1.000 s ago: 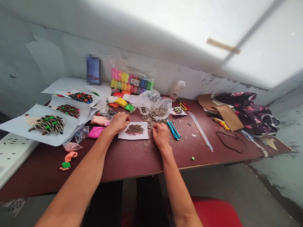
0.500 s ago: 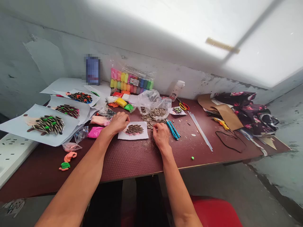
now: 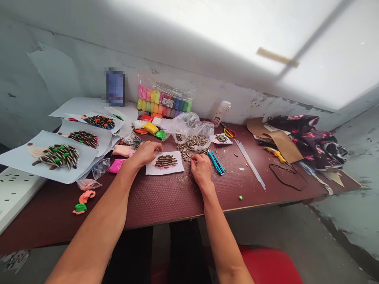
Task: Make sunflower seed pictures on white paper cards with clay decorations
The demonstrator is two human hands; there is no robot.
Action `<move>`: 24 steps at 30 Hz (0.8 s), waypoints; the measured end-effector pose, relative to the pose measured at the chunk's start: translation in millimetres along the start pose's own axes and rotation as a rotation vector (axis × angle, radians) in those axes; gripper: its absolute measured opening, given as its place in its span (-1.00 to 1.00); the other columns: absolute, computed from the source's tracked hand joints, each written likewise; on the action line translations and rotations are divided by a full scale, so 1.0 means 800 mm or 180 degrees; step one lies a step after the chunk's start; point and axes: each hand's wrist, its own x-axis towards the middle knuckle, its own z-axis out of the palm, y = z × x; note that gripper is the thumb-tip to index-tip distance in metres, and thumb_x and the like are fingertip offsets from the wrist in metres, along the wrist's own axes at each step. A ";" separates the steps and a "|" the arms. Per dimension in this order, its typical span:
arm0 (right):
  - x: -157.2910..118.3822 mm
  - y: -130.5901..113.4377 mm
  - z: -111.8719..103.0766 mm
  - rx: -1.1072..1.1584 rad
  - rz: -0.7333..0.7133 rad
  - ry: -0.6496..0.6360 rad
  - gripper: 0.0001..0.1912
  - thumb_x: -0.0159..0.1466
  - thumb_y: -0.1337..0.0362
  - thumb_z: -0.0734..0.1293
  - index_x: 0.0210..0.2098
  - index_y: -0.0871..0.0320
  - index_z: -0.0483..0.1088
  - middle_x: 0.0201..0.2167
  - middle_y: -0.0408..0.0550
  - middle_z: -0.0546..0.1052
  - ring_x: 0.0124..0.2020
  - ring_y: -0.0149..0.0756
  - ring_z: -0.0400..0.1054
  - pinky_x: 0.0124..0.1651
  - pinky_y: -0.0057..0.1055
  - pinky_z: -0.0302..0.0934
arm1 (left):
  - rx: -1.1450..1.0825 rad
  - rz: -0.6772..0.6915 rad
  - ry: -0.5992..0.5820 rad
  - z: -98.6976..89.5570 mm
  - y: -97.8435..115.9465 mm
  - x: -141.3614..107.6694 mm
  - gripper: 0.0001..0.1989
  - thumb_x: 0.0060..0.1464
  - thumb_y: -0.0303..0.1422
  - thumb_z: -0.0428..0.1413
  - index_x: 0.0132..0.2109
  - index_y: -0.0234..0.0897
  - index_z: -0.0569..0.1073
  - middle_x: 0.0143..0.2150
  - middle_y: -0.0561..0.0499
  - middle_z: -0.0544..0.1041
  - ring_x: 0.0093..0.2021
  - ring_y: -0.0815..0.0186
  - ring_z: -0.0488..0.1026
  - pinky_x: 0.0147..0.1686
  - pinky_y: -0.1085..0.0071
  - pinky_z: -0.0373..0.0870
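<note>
A small white card (image 3: 179,167) bears a patch of striped seeds (image 3: 166,161) set in rows with pink beneath. At its upper left corner is my left hand (image 3: 148,152), fingers curled together; what they grip, if anything, is hidden. My right hand (image 3: 201,167) lies just right of the card, at the near edge of a loose seed pile (image 3: 189,150). Its thumb and fingertips are pinched together, and anything between them is too small to make out. A clear plastic bag (image 3: 186,123) lies over the back of the pile. Close beside my right hand rests a blue cutter (image 3: 216,162).
Sheets with seed hedgehogs (image 3: 60,156) lie at the left, near pink clay (image 3: 116,165). Clay packs (image 3: 164,102) and a white bottle (image 3: 221,112) stand behind. Rightward are scissors (image 3: 229,131), glue sticks (image 3: 251,165), a yellow glue gun (image 3: 276,154) and dark floral cloth (image 3: 319,144).
The card has shifted slightly left. Both hands keep nearly the same place and closed pose.
</note>
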 end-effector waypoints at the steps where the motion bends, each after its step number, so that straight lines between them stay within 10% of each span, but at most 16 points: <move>1: 0.002 0.000 -0.001 0.0006 0.0015 -0.0013 -0.82 0.34 0.36 0.31 -0.22 0.13 0.58 -0.24 0.04 0.51 -0.14 -0.16 0.34 -0.08 -0.33 0.16 | -0.0006 -0.0010 0.0016 0.000 -0.001 0.000 -0.72 0.19 -0.45 -0.01 -0.17 -0.13 0.60 -0.12 -0.01 0.67 -0.04 0.13 0.52 -0.10 0.32 0.33; 24: 0.059 -0.021 0.008 -0.0600 -0.0185 -0.0564 -0.79 0.40 0.30 0.27 -0.20 0.13 0.56 -0.15 0.08 0.56 -0.08 -0.17 0.35 -0.07 -0.36 0.13 | 0.0022 -0.0045 0.0046 -0.001 0.002 0.000 -0.69 0.18 -0.47 -0.02 -0.18 -0.15 0.63 -0.12 -0.05 0.67 -0.04 0.11 0.53 -0.08 0.31 0.37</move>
